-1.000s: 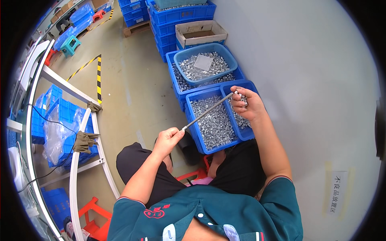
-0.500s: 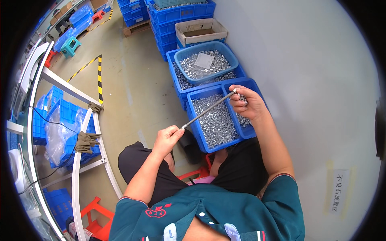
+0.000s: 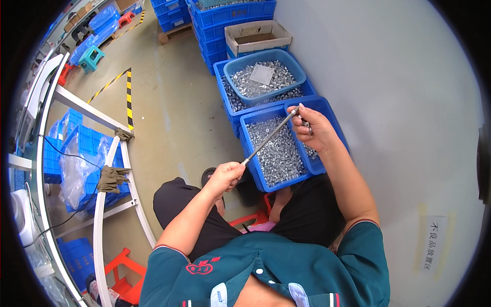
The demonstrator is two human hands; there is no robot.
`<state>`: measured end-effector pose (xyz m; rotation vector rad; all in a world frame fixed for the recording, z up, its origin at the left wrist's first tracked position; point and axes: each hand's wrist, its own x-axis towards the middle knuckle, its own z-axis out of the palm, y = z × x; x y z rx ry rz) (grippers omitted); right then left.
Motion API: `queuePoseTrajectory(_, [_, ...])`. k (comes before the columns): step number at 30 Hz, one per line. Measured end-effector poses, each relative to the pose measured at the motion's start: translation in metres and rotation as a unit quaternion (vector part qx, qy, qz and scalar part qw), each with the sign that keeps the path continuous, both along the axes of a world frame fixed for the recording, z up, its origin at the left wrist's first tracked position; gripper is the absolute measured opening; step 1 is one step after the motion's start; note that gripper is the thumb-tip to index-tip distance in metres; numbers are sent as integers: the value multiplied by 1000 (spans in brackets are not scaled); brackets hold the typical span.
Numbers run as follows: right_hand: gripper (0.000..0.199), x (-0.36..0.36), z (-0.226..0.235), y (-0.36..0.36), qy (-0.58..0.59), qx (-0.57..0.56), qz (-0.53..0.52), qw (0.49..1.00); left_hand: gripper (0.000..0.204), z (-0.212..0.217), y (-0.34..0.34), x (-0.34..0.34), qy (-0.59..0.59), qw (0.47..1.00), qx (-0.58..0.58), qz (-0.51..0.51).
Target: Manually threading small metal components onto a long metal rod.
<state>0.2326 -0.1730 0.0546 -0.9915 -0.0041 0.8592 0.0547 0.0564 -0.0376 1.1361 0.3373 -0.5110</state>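
A slim grey metal rod (image 3: pixel 269 136) slants up to the right between my hands. My left hand (image 3: pixel 226 178) is closed around its lower end, above my knee. At the upper end the fingertips of my right hand (image 3: pixel 316 129) pinch the rod's tip, where a small metal piece seems to sit. Several small shiny nut-like parts (image 3: pixel 306 124) rest in that hand's curled fingers. Below lies a blue divided bin (image 3: pixel 287 184) full of loose silvery nut-like parts (image 3: pixel 276 159); my right hand is over its right compartment.
Behind the bin stands a light-blue tub (image 3: pixel 240 97) of metal parts with a white card (image 3: pixel 262 74) on top. An open carton (image 3: pixel 255 46) and stacked blue crates (image 3: pixel 212 43) are farther back. A white-framed bench (image 3: pixel 97 220) stands left, a grey wall (image 3: pixel 388 102) right.
My left hand has shifted a little to the right with the rod's lower end. The upper end has risen slightly, so the rod now slants more steeply. The right hand's fingertips have moved on the tip.
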Motion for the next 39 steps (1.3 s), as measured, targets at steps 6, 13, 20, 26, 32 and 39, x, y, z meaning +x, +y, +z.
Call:
queuePoseTrajectory(6, [26,-8,2,4,-28,-126,88,988,36,4,-3,5,-17,999,21,18])
queuePoseTrajectory(13, [27,4,-3,-6,84,-79,9,993,37,7,-2,6,-43,995,82,37])
queuePoseTrajectory(20, [17,10,-5,-12,64,19,-11,998,36,-5,8,-1,-101,984,134,54])
queuePoseTrajectory(26, [17,9,-6,-12,49,108,5,993,36,-15,10,-4,-161,966,194,60])
queuePoseTrajectory(32, [17,7,-6,-9,77,96,19,992,36,-12,9,-4,-184,954,224,75])
queuePoseTrajectory(39, [18,5,-8,-4,75,67,48,994,34,-14,9,-5,-182,948,251,76])
